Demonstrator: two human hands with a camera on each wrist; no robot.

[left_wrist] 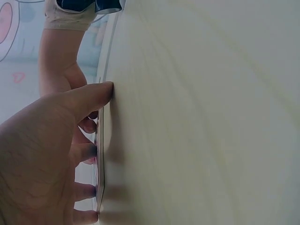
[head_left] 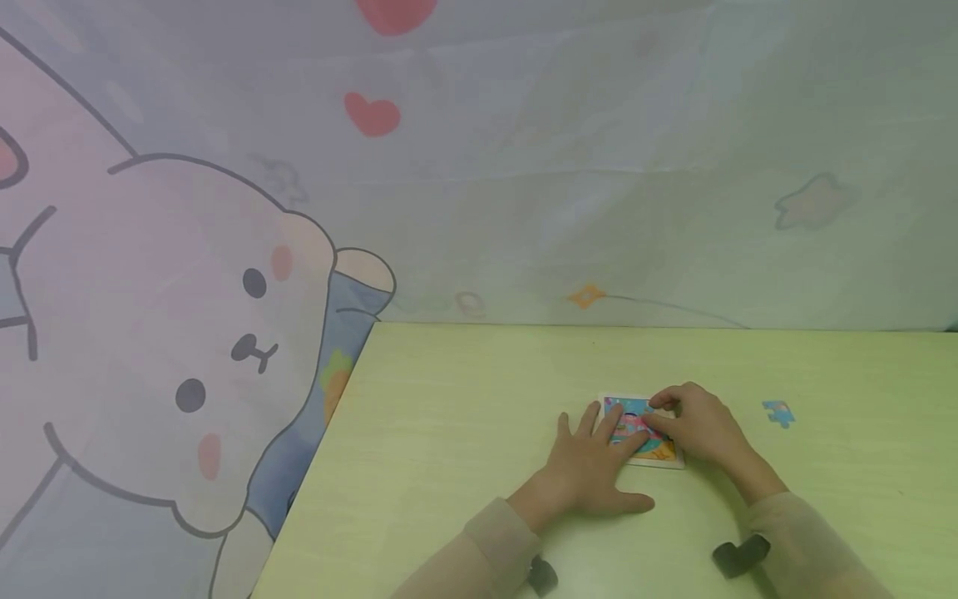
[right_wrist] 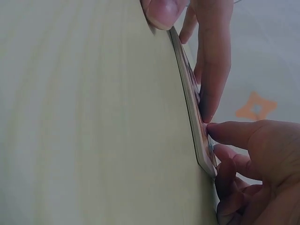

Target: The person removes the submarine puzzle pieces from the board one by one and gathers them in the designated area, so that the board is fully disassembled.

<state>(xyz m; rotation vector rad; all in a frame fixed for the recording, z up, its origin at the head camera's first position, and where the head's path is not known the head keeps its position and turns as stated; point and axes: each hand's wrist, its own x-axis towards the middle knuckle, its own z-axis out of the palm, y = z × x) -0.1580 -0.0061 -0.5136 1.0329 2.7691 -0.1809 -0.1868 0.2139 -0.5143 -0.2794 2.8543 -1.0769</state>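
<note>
A small jigsaw puzzle [head_left: 662, 452] in a pale, thin frame lies on the table, with a colourful picture in blue, pink and orange. My left hand [head_left: 591, 470] spreads over its left side, fingertips pressing on the picture and thumb stretched out on the table in front. At the puzzle's right side, my right hand [head_left: 702, 424] pinches a puzzle piece [right_wrist: 211, 148] between thumb and curled fingers, low over the board; the fingers hide most of it. In the left wrist view the puzzle's edge [left_wrist: 101, 164] shows side-on beneath the left fingertips.
A loose blue puzzle piece [head_left: 779, 413] lies on the table to the right of the puzzle. The pale yellow-green table [head_left: 449, 399] ends at the back against a printed cloth [head_left: 524, 183] with a bear and hearts. Dark wrist straps show at both sleeves.
</note>
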